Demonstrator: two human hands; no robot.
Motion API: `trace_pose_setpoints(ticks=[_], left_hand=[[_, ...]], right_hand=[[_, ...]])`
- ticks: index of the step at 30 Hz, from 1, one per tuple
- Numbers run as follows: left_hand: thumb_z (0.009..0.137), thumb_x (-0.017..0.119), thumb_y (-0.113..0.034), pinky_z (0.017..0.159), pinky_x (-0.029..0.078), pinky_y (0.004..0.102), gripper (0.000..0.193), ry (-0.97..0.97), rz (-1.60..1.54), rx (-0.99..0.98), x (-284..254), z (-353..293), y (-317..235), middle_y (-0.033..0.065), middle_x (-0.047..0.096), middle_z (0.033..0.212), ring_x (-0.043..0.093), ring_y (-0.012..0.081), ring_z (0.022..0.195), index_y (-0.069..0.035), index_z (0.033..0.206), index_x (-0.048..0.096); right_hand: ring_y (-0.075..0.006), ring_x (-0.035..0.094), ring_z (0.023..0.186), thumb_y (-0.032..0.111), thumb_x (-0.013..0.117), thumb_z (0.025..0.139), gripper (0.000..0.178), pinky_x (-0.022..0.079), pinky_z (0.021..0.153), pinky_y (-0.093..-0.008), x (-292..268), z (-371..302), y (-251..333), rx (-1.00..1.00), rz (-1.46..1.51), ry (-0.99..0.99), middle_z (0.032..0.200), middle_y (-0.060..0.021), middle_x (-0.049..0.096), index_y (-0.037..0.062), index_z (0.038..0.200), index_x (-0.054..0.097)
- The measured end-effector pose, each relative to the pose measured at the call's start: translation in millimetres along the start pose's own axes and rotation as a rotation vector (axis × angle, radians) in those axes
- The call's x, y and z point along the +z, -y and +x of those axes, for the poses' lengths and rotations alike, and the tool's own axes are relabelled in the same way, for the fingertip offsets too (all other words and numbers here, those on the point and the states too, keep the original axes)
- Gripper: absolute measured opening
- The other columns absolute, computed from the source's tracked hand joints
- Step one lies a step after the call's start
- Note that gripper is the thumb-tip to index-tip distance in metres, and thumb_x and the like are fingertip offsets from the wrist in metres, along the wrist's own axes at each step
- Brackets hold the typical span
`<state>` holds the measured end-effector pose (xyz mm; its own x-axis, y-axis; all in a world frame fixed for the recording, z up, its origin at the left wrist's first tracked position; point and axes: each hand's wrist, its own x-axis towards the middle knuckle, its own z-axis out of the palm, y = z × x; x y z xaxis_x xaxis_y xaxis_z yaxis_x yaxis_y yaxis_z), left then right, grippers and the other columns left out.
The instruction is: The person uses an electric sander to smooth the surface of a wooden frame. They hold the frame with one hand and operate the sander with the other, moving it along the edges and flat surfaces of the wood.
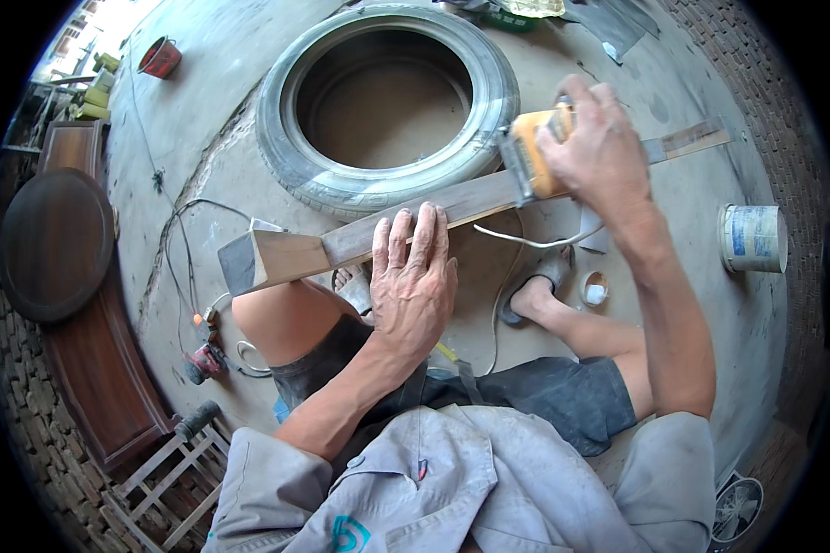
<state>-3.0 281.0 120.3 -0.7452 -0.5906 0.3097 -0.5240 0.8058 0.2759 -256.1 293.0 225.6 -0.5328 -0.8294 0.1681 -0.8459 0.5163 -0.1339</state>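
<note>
A long wooden post [360, 236] with a flared block at its left end lies slantwise in front of me. That block rests over my left knee, and the post's far part passes over the tyre's near edge. My left hand [410, 276] lies on the post with fingers stretched flat across it, a little right of the block. My right hand [604, 147] is wrapped round a yellow-orange power sander [533, 152], whose base sits on the post farther right. The sander's underside is hidden. A white cord hangs below it.
A large tyre [281, 152] lies on the concrete floor beyond the post. A white bucket [752, 238] stands at right, a red bucket [160, 57] far left. Dark wooden panels [101, 387] lie at left near a red power tool [203, 364] and loose cords. A small round container [595, 288] sits beside my right foot.
</note>
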Motion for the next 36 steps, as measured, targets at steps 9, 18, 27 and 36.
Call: trace_pose_setpoints(ticks=[9, 18, 27, 36], left_hand=[[0.087, 0.075, -0.009, 0.114, 0.037, 0.0504, 0.048, -0.279, -0.249, -0.162, -56.9, -77.5, 18.0, 0.0181, 0.061, 0.127, 0.058, 0.0349, 0.121, -0.002, 0.132, 0.06], [0.104, 0.064, -0.019, 0.105, 0.046, 0.0364, 0.033, -0.579, -0.759, -0.344, -119.8, 17.6, 74.4, 0.0138, 0.066, 0.122, 0.061, 0.0212, 0.116, 0.003, 0.128, 0.062], [0.104, 0.063, -0.01, 0.086, 0.055, 0.0282, 0.023, -0.58, -1.036, -0.277, -102.3, 4.2, 84.3, 0.0073, 0.072, 0.099, 0.068, 0.0124, 0.094, 0.001, 0.125, 0.063], [0.095, 0.066, -0.02, 0.076, 0.054, 0.035, 0.021, -0.683, -1.08, -0.204, -61.0, 11.8, 114.1, 0.0095, 0.07, 0.084, 0.066, 0.0183, 0.079, 0.001, 0.099, 0.063]], right_hand=[[-0.0377, 0.069, 0.11, 0.027, 0.073, 0.095, 0.038, 0.064, 0.085, -0.0489, 4.6, -14.9, 87.2, -0.242, 0.085, 0.009, 0.119, -0.0208, 0.061, 0.0053, 0.124, 0.06], [-0.0378, 0.067, 0.108, 0.023, 0.08, 0.084, 0.047, 0.061, 0.087, -0.0483, 12.8, -3.5, 64.6, -0.495, 0.183, -0.004, 0.116, -0.0164, 0.06, 0.0063, 0.123, 0.059], [-0.038, 0.063, 0.107, 0.023, 0.082, 0.081, 0.051, 0.059, 0.087, -0.0488, -9.0, -43.0, 128.0, -0.629, 0.238, 0.21, 0.115, -0.0205, 0.057, -0.0002, 0.118, 0.057], [-0.0425, 0.063, 0.109, 0.026, 0.079, 0.082, 0.067, 0.055, 0.092, -0.0527, 8.4, -37.2, 69.4, -0.491, 0.249, 0.007, 0.117, -0.0231, 0.058, -0.0045, 0.136, 0.053]])
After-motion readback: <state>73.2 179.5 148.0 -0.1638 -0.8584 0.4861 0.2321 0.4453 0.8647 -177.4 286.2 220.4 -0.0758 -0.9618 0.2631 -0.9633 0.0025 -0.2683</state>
